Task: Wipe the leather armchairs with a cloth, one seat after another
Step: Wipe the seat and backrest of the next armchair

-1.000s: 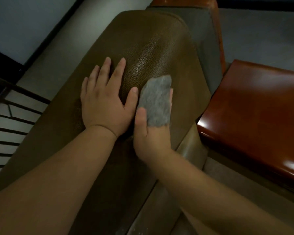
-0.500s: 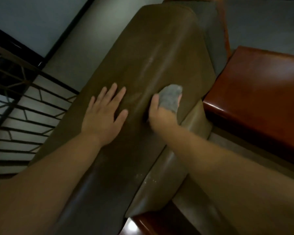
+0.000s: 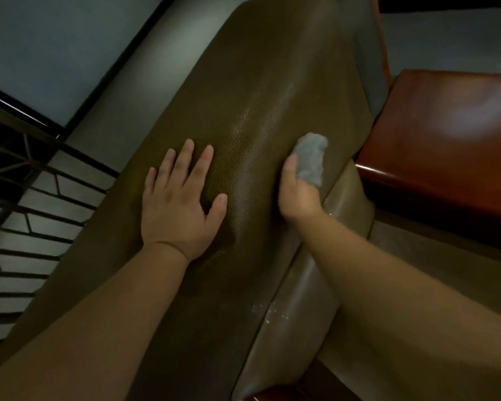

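An olive-brown leather armchair back point(image 3: 272, 91) fills the middle of the view, its rounded top running from lower left to upper right. My left hand point(image 3: 180, 204) lies flat on the leather with fingers spread. My right hand point(image 3: 297, 195) holds a small grey cloth point(image 3: 311, 159) wrapped over its fingers, thumb along the cloth's left side, and presses it on the right slope of the back. The fingers under the cloth are hidden. White specks point(image 3: 269, 312) dot the lighter leather panel below.
A glossy reddish-brown wooden surface point(image 3: 446, 146) stands close on the right. A dark metal railing point(image 3: 26, 215) with thin bars runs along the left, with a pale wall point(image 3: 41, 47) behind it. Grey floor point(image 3: 451, 44) shows at the upper right.
My right hand with the cloth slid from beside my left hand toward the right edge of the chair back. My left hand stayed flat on the leather. The view shifted.
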Demonstrator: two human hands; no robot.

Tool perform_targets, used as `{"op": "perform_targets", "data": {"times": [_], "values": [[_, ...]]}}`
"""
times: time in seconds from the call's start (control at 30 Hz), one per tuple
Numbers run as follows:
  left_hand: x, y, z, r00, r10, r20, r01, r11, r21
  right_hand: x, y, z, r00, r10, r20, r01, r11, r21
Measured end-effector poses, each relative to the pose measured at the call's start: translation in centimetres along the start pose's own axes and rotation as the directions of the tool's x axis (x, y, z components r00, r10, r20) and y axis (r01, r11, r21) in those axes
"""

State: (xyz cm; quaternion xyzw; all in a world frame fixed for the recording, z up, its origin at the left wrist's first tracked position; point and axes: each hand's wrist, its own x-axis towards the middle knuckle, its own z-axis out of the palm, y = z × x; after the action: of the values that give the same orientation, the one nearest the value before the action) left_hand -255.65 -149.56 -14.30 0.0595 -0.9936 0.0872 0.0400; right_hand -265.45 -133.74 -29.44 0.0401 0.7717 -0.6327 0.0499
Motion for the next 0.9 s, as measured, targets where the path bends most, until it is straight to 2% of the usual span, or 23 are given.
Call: {"op": "perform_targets", "data": {"times": [0.07, 0.13, 0.2, 0.27, 0.33, 0.37, 0.47, 0.57, 0.6, 0.67, 0.7, 0.77, 0.83, 0.9], "values": [[0.0, 0.0, 0.1, 1.000, -0.001, -0.020, 0.001, 1.000, -0.005, 2.7, 1.4, -1.2, 0.982, 0.186, -0.021, -0.185, 0.982, 0.037], [0.1, 0.2, 0.1, 1.000, 0.003, -0.026, -0.003, 1.000, -0.014, 2.0, 2.3, -1.2, 0.960, 0.272, -0.070, -0.266, 0.961, 0.079], [0.0, 0.1, 0.1, 0.999, -0.001, -0.033, 0.000, 1.000, -0.012, -2.0, 2.3, 0.6, 0.945, 0.322, -0.058, -0.318, 0.946, 0.062], [0.0, 0.0, 0.3, 0.999, 0.002, -0.043, -0.003, 1.000, -0.006, -7.3, 2.0, 2.4, 0.962, 0.272, 0.032, -0.273, 0.962, 0.015], [-0.1, -0.1, 0.3, 0.999, -0.001, -0.041, 0.001, 1.000, 0.005, -8.5, 2.0, 2.5, 0.970, 0.218, 0.111, -0.221, 0.975, 0.013], [0.0, -0.1, 0.3, 0.999, 0.000, -0.038, 0.000, 1.000, 0.011, -6.9, 1.9, 2.0, 0.972, 0.216, 0.092, -0.219, 0.975, 0.030], [0.3, -0.1, 0.8, 0.999, -0.007, -0.031, 0.008, 1.000, 0.011, 1.2, 1.9, -1.1, 0.936, 0.347, -0.063, -0.342, 0.936, 0.080], [0.2, -0.1, 1.0, 0.999, -0.012, -0.050, 0.012, 1.000, 0.006, 5.3, 2.7, -4.3, 0.955, 0.241, -0.176, -0.228, 0.970, 0.088], [0.2, -0.1, 0.9, 0.998, -0.008, -0.056, 0.008, 1.000, -0.007, 5.0, 2.9, -4.4, 0.959, 0.245, -0.141, -0.239, 0.969, 0.059], [0.2, -0.1, 0.8, 0.998, -0.001, -0.067, -0.001, 1.000, -0.030, 1.5, 2.5, -2.6, 0.922, 0.386, 0.020, -0.385, 0.923, -0.016], [0.1, 0.0, 0.7, 0.997, -0.002, -0.071, -0.001, 0.999, -0.034, -1.2, 2.4, -1.4, 0.914, 0.397, 0.089, -0.394, 0.918, -0.046], [0.0, 0.0, 0.6, 0.997, 0.000, -0.073, -0.002, 1.000, -0.031, -7.5, 1.8, 1.5, 0.976, 0.176, 0.127, -0.169, 0.984, -0.060], [-0.1, -0.1, 0.6, 0.997, 0.008, -0.074, -0.010, 0.999, -0.033, -10.7, 2.1, 2.3, 0.996, 0.005, 0.093, -0.005, 1.000, 0.000], [0.0, -0.1, 0.6, 0.997, 0.010, -0.080, -0.013, 0.999, -0.035, -8.5, 2.9, 1.4, 0.996, 0.017, 0.085, -0.017, 1.000, 0.003]]}}
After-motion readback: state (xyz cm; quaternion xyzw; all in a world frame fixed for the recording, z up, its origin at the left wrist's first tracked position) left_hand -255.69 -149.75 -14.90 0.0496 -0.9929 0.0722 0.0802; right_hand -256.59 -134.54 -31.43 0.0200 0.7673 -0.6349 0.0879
